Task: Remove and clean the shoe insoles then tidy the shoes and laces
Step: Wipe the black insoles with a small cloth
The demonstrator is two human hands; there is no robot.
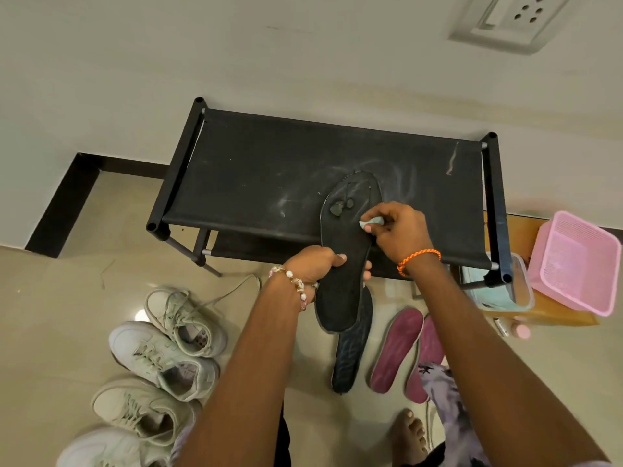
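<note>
Insole (344,264) leans toe-first on the rack (269,170), left hand (315,264) gripping its middle, right hand (397,230) pinching a wipe (371,223). Hard rubbing could skid the toe off the dusty fabric.

Black insole (347,264), pale-green cloth (371,223)
</note>
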